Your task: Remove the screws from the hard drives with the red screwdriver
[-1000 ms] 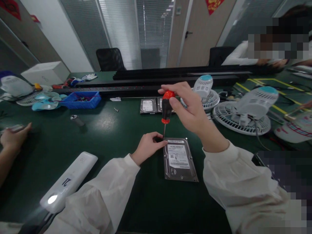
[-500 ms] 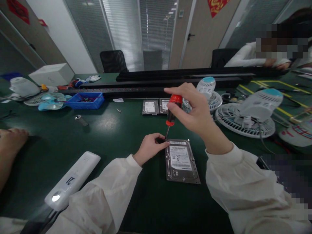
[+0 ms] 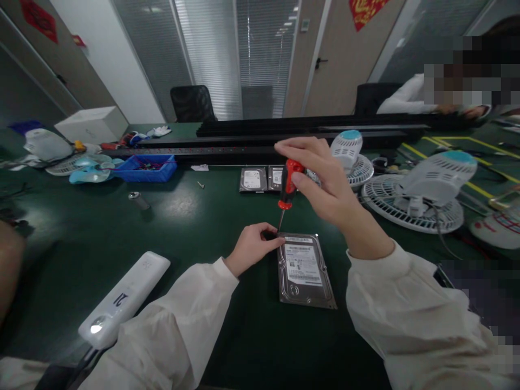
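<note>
A silver hard drive [image 3: 303, 271] lies label up on the green table in front of me. My left hand [image 3: 258, 244] pinches its far left corner, the thumb on top and the other fingers at the edge. A red and black screwdriver [image 3: 287, 187] stands nearly upright, its tip down at that same corner. Around its handle top is my right hand [image 3: 320, 176], with the thumb against the side and the forefinger stretched over the end. Whatever the tip touches is hidden by my left fingers. Beyond stand two more hard drives [image 3: 253, 180], the second partly covered.
White fan parts [image 3: 414, 203] lie at the right. A blue bin [image 3: 146, 169] holds small parts at the far left, near a metal cylinder [image 3: 138, 200]. A long white device [image 3: 124, 300] rests by my left sleeve. Another person's arm [image 3: 10, 260] is at the left edge; someone sits far right.
My right thumb has shifted rightward across the screwdriver handle, and the grip looks looser. My left hand and the hard drive keep their places. The other person's hand at left has drawn back.
</note>
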Demonstrator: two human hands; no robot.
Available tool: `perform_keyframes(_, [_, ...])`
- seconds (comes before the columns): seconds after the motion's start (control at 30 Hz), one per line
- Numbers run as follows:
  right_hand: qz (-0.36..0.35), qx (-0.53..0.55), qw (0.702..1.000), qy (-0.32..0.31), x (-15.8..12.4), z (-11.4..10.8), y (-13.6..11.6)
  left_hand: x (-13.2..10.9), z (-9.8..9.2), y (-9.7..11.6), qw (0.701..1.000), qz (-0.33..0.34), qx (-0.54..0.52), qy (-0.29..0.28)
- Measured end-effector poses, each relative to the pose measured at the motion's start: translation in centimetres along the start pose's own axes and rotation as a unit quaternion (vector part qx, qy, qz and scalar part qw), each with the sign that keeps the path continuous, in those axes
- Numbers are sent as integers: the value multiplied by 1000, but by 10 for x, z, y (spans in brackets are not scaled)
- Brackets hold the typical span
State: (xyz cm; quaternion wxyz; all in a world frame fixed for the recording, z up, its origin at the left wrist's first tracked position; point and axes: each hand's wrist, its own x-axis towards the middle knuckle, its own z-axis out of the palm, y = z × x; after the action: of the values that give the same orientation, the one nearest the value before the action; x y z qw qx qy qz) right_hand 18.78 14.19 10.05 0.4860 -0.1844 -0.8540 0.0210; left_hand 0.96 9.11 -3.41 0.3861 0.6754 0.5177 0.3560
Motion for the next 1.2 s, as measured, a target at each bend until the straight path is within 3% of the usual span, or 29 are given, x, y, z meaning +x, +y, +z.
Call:
perform_keyframes(0.1, [-15,30,999,-12,1,0,0,0,0,1,1000,-4,7,1])
perform_keyframes(0.27, [6,-32,999,27,2,1,-2,0,0,1,1000,-3,8,3])
perform_keyframes(0.43, [-16,29,999,-8,1,-1,0,0,0,2,1000,-5,4,-2])
perform_keyframes(0.6, [9,-28,999,36,1,0,0,-1,-1,3,1000,-3,-3,-2])
perform_keyframes(0.8, [-5,31,1000,-1,2,-2,-2,-1,0,1,1000,-2,-5,0])
perform_keyframes(0.97, [25,-40,999,17,1,-1,-3,-1,0,6,1000,-17,-2,4])
perform_keyframes(1.1, [12,38,999,-16,1,-2,-1,-1,-1,6,1000,-11,1,5])
perform_keyframes(1.2, [16,26,1000,4,1,-2,-2,0,-1,4,1000,-5,3,3])
